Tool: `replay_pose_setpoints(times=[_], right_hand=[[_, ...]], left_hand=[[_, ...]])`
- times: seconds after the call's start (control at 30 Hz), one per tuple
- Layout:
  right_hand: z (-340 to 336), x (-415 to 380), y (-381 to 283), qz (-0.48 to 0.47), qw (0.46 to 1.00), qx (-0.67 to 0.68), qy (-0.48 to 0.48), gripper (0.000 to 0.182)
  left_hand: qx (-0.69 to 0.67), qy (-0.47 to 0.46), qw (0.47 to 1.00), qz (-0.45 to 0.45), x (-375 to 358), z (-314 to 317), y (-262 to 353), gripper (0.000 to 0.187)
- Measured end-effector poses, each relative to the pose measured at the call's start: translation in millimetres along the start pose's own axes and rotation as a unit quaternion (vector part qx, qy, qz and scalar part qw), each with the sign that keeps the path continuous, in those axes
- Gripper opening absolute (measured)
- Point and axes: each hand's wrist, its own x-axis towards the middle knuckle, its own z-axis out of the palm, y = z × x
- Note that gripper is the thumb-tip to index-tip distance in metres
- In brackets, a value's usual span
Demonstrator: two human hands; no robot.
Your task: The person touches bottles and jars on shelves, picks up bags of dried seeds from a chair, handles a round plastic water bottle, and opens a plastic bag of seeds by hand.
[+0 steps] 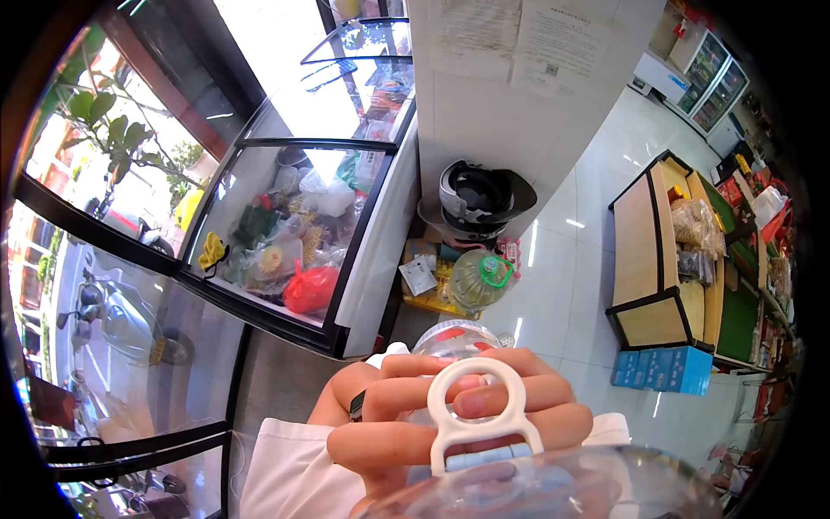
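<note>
Seemingly, a handling step is in hand: a white ring handle (482, 432) stands before the bent fingers of the left hand (383, 439) and right hand (553, 422), beside a clear dome (596, 486). Whether it is gripped cannot be told; a sure hold seems needed.

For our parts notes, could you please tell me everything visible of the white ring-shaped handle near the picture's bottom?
The white handle looks like smooth plastic: a thick round ring above a flared frame, whose opening shows a light blue, segmented piece. It appears ring-up in the picture's lower middle. Fingers lie behind it and at both sides, one tip showing through the ring. Whether its base joins the clear curved object below cannot be told.
</note>
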Motion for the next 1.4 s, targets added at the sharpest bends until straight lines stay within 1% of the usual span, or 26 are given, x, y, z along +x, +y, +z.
replay_pose_setpoints(times=[0.17,0.37,0.47,0.5,0.67,0.83,0.93,1.0,1.03,1.1,1.13,1.2,1.3,1.33,1.4], right_hand=[[-6,1,2,0.005,1.0,0.002,0.005,0.087],[-1,-2,-6,0.01,0.999,0.014,-0.035,0.092],[-23,4,-15,0.043,0.998,0.027,-0.034,0.095],[-27,17,-18,0.053,0.998,0.033,-0.03,0.096],[-62,13,-23,0.112,0.991,0.076,-0.019,0.1],[-76,11,-22,0.148,0.98,0.127,-0.033,0.104],[-77,6,-16,0.148,0.972,0.171,-0.068,0.106],[-76,-1,-10,0.075,0.982,0.144,-0.093,0.118],[-72,-9,-11,0.087,0.99,0.099,-0.041,0.118],[-67,-12,-12,0.097,0.994,0.054,0.011,0.119],[-66,-9,-12,0.084,0.995,0.053,0.018,0.12],[-63,-9,-11,0.072,0.996,0.053,0.026,0.122],[-54,-13,-2,0.041,0.996,0.058,0.045,0.124],[-51,-11,3,0.009,0.987,0.139,0.076,0.122],[-51,-18,9,-0.023,0.969,0.224,0.103,0.121]], left_hand=[[0.058,0.021,0.996,-0.066,6,0,9,0.053],[0.123,0.047,0.98,-0.146,11,5,18,0.056],[0.159,0.053,0.971,-0.173,14,7,24,0.058],[0.169,0.056,0.968,-0.177,14,8,25,0.06],[0.212,0.077,0.963,-0.15,20,14,31,0.066],[0.245,0.134,0.959,-0.054,20,22,35,0.074],[0.257,0.176,0.95,-0.024,24,26,37,0.08],[0.267,0.227,0.936,-0.022,27,32,41,0.084],[0.273,0.264,0.925,-0.021,27,36,42,0.085],[0.288,0.393,0.873,0.011,29,45,44,0.082],[0.298,0.405,0.865,-0.003,27,46,47,0.081],[0.32,0.39,0.863,-0.034,23,43,52,0.08],[0.397,0.339,0.849,-0.087,16,40,55,0.077],[0.43,0.317,0.839,-0.103,13,37,56,0.077],[0.512,0.265,0.807,-0.131,11,33,59,0.075]])
